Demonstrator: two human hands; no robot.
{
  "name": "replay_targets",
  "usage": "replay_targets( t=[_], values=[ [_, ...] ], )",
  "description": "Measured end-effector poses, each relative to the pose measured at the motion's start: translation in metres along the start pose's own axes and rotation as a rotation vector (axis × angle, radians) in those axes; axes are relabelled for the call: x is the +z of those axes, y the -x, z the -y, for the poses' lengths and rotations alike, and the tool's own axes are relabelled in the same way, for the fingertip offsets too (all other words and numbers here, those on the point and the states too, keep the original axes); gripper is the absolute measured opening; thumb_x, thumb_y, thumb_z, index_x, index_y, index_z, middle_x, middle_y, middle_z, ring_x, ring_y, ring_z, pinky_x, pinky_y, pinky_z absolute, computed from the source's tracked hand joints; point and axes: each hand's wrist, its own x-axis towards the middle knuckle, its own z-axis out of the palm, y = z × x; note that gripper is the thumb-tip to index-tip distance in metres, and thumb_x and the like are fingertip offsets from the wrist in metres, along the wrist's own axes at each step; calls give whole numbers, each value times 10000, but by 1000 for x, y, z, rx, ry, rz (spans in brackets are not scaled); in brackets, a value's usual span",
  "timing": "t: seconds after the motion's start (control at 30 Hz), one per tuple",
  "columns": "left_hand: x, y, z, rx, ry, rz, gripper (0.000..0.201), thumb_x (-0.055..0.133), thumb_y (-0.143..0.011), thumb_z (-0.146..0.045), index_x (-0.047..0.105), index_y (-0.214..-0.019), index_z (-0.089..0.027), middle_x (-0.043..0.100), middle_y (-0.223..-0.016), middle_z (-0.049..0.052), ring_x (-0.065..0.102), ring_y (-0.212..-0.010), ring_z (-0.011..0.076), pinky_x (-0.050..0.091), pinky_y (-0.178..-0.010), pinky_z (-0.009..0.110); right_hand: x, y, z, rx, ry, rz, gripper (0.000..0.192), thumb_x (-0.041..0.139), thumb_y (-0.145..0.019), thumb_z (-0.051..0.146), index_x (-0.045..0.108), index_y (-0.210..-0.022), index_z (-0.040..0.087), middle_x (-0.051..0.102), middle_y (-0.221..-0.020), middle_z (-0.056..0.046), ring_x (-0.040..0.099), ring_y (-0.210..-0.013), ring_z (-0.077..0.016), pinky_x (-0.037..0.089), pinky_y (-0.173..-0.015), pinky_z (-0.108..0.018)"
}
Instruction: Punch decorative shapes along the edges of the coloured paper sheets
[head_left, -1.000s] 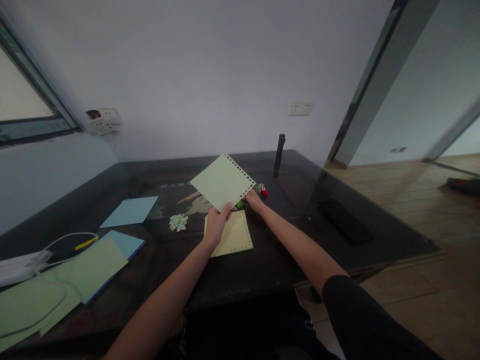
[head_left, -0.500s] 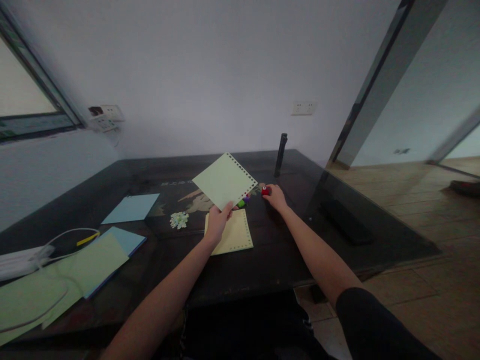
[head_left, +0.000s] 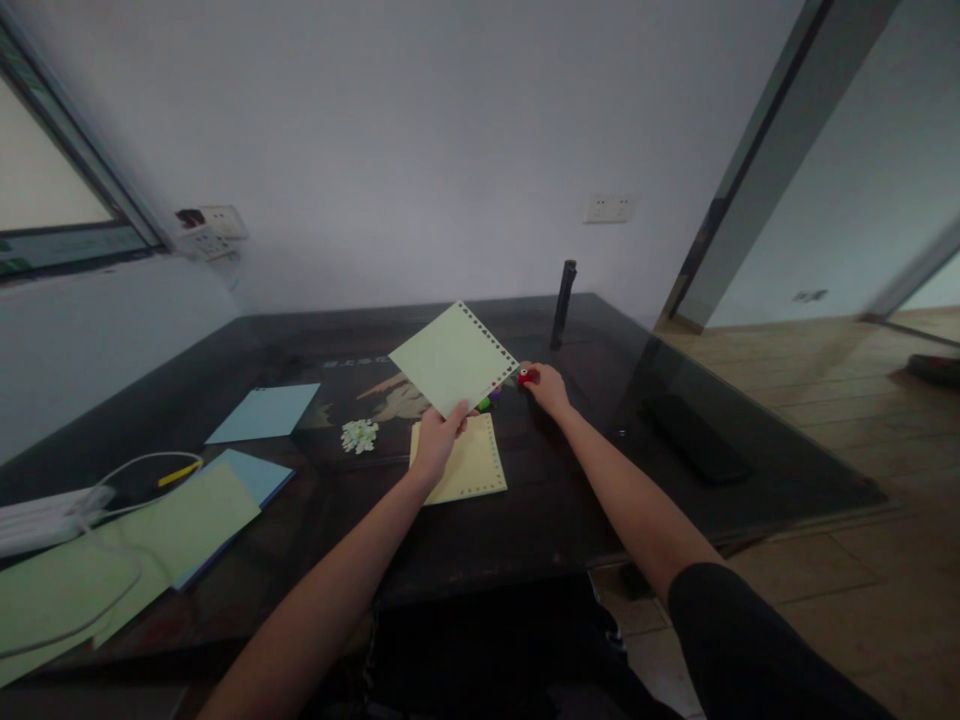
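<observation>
1. Pad [head_left: 476,465]: lies flat on the tabletop [head_left: 540,510].
2. Left hand [head_left: 441,440]: over the pad's far left part, fingers grasping the sheet [head_left: 451,355], which extends beyond the pad.
3. Right hand [head_left: 549,388]: beyond the pad and to its right, fingers grasping the red toy [head_left: 526,377].
4. Green toy [head_left: 484,404]: just beyond the pad.
5. Pieces [head_left: 359,436]: left of the pad.

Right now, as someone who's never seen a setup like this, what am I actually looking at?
There is no machine doing the work: these are a person's bare hands, seen by a camera worn on that person's head, looking forward and down. The left hand holds up a pale green sheet with holes along one edge. The right hand grips a small red object. On the dark table lie yellow punched sheets, small pale pieces and a blue sheet.
</observation>
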Motion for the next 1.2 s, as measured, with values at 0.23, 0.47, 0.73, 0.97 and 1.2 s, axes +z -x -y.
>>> replay_targets(
  t=[0.23, 0.47, 0.73, 0.97, 1.2],
  values=[
    [1, 1, -2, -10, -12, 23, 384, 638, -725, -472, 681, -692, -92, 460, -505, -13, 371, -475, 80, 265, -472, 233, 2, -1, 2, -12, 15, 17, 247, 630, -747, 169, 636, -992, 199, 637, -957, -58, 577, -913, -200, 434, -835, -320],
    [1, 3, -4, -11, -25, 30, 395, 635, -724, -484, 683, -710, -92, 459, -513, -19, 366, -478, 75, 271, -474, 228, 2, -1, 5, -1, 31, 30, 254, 628, -769, 175, 652, -1022, 197, 650, -995, -72, 577, -942, -205, 430, -823, -304],
    [2, 4, -4, -21, -56, 31, 401, 620, -739, -486, 685, -727, -91, 467, -510, -16, 374, -473, 73, 270, -471, 224, -3, 2, 10, 0, 38, 47, 225, 606, -800, 183, 683, -1011, 202, 653, -984, -81, 582, -894, -210, 425, -799, -307],
    [1, 4, -3, -9, -74, 64, 383, 594, -770, -459, 691, -741, -89, 461, -515, -16, 365, -476, 70, 271, -474, 220, -10, 2, 17, -32, -7, 45, 268, 606, -790, 170, 672, -1050, 178, 640, -1027, -90, 587, -892, -190, 435, -834, -307],
    [3, 7, -9, -15, -72, 55, 343, 620, -749, -428, 678, -727, -90, 508, -537, 0, 395, -478, 76, 289, -473, 221, -47, 30, 52, -53, -450, 182, 113, 649, -727, 193, 673, -835, 167, 673, -782, -41, 602, -695, -167, 470, -708, -315]
  ],
)
